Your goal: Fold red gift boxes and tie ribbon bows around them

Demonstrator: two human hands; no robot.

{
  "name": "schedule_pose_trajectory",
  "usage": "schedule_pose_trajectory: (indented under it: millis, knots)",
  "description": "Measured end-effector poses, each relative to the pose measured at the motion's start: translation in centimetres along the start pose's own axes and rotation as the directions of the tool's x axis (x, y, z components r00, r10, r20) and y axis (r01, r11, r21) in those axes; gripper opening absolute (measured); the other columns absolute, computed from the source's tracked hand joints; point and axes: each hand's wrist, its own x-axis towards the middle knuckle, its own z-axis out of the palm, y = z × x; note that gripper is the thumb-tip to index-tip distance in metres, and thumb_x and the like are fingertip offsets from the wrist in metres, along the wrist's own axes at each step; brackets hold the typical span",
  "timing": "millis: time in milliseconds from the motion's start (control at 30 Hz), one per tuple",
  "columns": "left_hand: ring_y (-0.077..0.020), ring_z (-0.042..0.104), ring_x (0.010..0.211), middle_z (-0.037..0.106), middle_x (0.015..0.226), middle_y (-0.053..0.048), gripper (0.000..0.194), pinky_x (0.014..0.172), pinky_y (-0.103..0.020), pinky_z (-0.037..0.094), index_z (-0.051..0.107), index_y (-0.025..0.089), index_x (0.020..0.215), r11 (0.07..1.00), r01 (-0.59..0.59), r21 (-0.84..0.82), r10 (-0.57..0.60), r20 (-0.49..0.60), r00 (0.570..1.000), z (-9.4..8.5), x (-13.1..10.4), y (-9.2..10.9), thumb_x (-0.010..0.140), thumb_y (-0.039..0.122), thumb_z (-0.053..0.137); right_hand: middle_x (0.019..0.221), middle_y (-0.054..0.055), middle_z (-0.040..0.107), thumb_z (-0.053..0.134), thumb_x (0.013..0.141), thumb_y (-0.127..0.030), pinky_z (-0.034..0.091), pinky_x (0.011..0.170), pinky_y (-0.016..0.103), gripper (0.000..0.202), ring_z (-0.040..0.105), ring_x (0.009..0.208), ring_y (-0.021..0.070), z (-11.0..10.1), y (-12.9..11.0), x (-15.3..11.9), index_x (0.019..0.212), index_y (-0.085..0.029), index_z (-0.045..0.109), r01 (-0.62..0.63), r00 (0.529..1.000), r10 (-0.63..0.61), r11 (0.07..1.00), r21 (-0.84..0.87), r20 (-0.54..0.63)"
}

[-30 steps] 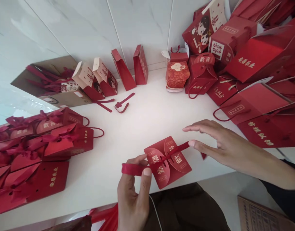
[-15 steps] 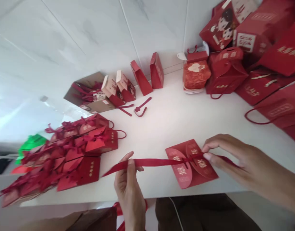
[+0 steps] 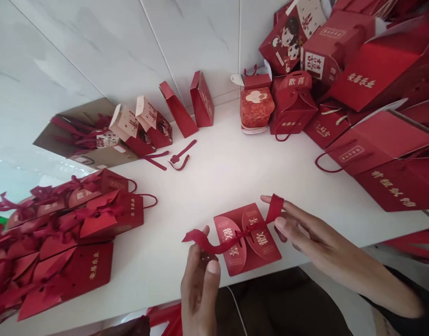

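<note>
A flat red gift box point(image 3: 222, 218) with gold characters and two rounded interlocking flaps lies near the table's front edge. A red ribbon point(image 3: 223, 247) crosses its middle, drawn together in a knot between the flaps. My left hand point(image 3: 199, 284) is at the box's left, thumb apart from the curved fingers. The ribbon's slack left end drapes across those fingertips. At the right side, my right hand point(image 3: 307, 231) holds the other end, which bends up over the index finger. The thumb is close below it; its exact contact is unclear.
Finished-looking red boxes with bows point(image 3: 92, 268) crowd the left side. Behind them stands a cardboard box point(image 3: 109, 156) of ribbons. Small upright boxes point(image 3: 202, 100) and loose cords point(image 3: 181, 154) lie near the wall. Red gift boxes point(image 3: 361, 79) pile up at the right.
The left stretch of ribbon was taut in my left hand's pinch and now sags, the thumb apart. My right hand has lifted its ribbon end into a bend. The view has shifted right.
</note>
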Motion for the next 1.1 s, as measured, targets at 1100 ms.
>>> schedule_pose_trajectory:
  millis: [1100]
  knots:
    - [-0.0245, 0.068, 0.106, 0.072, 0.115, -0.008, 0.037, 0.092, -0.039, 0.058, 0.075, 0.023, 0.104, 0.949, 0.054, -0.31, -0.047, 0.031, 0.998, 0.8, 0.9, 0.2, 0.097, 0.054, 0.058, 0.099, 0.0, 0.068, 0.057, 0.103, -0.053, 0.055, 0.07, 0.024, 0.026, 0.059, 0.084, 0.0164, 2.2, 0.8, 1.1, 0.098, -0.031, 0.069, 0.052, 0.995, 0.007, 0.799, 0.599, -0.096]
